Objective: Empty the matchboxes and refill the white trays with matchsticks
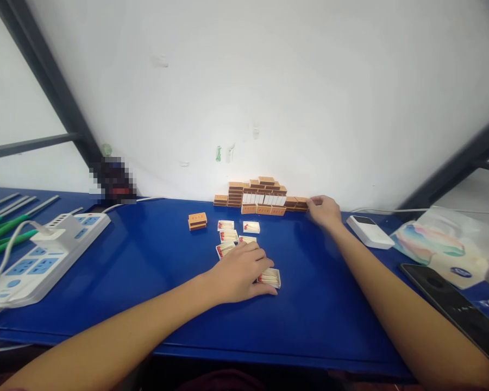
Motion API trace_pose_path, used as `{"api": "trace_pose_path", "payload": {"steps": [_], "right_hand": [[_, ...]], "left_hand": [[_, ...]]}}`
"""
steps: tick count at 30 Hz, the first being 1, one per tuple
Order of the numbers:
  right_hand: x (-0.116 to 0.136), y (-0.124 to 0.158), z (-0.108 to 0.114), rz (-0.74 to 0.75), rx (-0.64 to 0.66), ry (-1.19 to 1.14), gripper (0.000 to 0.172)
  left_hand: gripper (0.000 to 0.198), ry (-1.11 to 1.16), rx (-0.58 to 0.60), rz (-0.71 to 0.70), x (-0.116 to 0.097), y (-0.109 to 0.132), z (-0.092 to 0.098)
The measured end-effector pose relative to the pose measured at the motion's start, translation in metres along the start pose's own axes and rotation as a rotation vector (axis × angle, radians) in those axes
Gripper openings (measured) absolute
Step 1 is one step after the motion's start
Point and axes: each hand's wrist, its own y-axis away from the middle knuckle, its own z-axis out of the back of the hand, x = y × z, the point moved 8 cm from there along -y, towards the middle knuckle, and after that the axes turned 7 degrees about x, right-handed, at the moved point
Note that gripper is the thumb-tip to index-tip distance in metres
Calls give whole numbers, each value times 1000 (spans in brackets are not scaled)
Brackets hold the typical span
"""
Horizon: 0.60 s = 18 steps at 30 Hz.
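My left hand (240, 271) lies on the blue table (146, 271), fingers curled over an open matchbox tray (271, 278) full of matches. Several more open trays (228, 236) lie just beyond it. A small pile of closed brown matchboxes (197, 221) sits to their left. Against the white wall stands a stack of matchboxes (261, 195). My right hand (324, 210) reaches to the stack's right end, fingers pinched on the end matchbox (301, 203).
A white power strip (44, 255) with a plugged cable lies at the left, green-handled tools (4, 233) beyond it. A white box-like device (369, 231), a colourful packet (440, 244) and a dark phone (452, 304) lie at the right. Dark metal bars slant up both sides.
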Motion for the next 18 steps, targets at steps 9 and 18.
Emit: {"api": "trace_pose_path", "payload": {"steps": [9,18], "right_hand": [[-23,1,6,-65,-14,-26,30],[1,26,22,15,-38,92,25]], "left_hand": [[79,-26,-113,109,27,2,44],[44,-183,177,773,184,76,100]]}}
